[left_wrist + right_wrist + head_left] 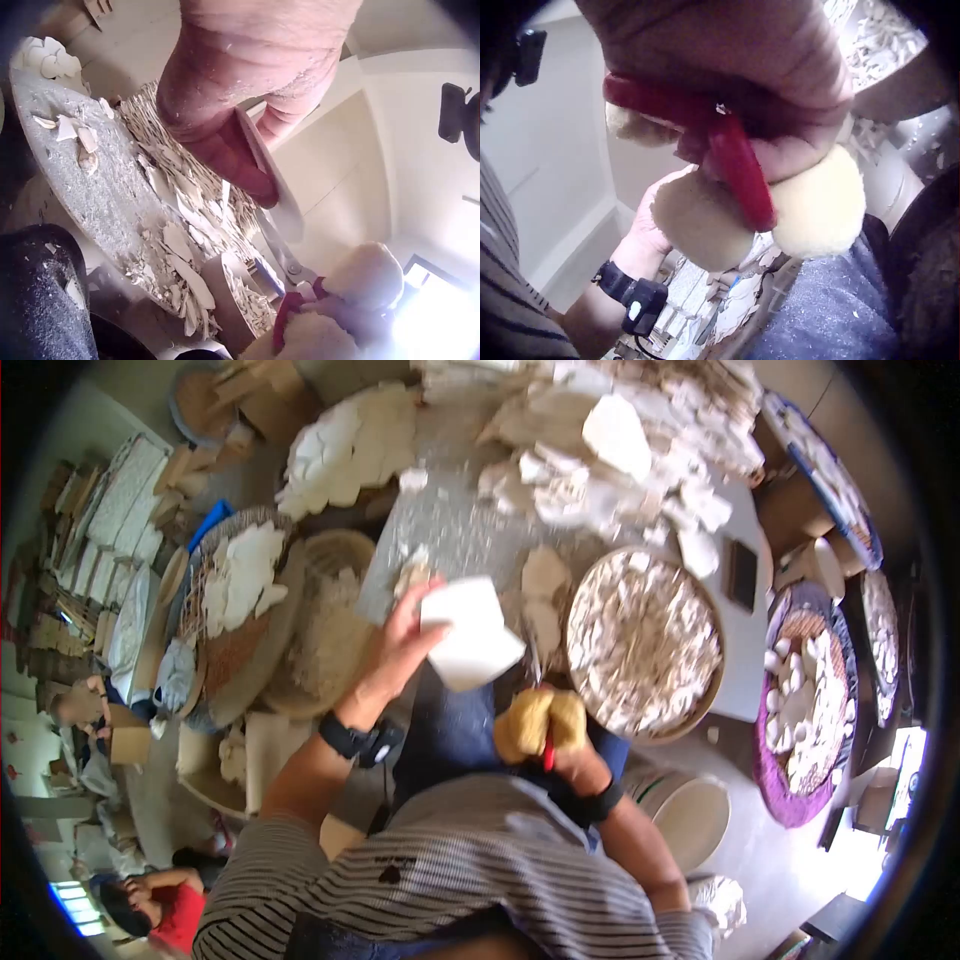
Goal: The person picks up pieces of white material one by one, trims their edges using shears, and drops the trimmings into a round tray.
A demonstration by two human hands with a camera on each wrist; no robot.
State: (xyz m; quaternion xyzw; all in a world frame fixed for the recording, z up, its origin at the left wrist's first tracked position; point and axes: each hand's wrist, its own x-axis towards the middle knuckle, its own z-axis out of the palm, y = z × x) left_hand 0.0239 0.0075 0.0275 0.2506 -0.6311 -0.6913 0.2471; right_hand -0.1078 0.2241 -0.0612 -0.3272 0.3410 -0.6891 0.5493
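Observation:
My left hand (400, 638) pinches a flat, thin white piece (465, 630) with angular edges, in front of my lap. In the left wrist view the piece (287, 204) shows nearly edge-on between thumb and fingers. Lower and to the right, my right hand (562, 735) grips scissors with red handles (739, 169). Thick yellowish pads (821, 206) wrap some of its fingers. The metal scissor blades (279, 251) point up toward the white piece and overlap its lower edge in the left wrist view.
A round basket (645, 650) full of white scraps stands right of my hands on the grey table (410, 525). Stacked white sheets (620, 435) cover the table's far side. A phone (742, 575) lies at the right. A bucket (690, 820) stands by my right arm; other people are at left.

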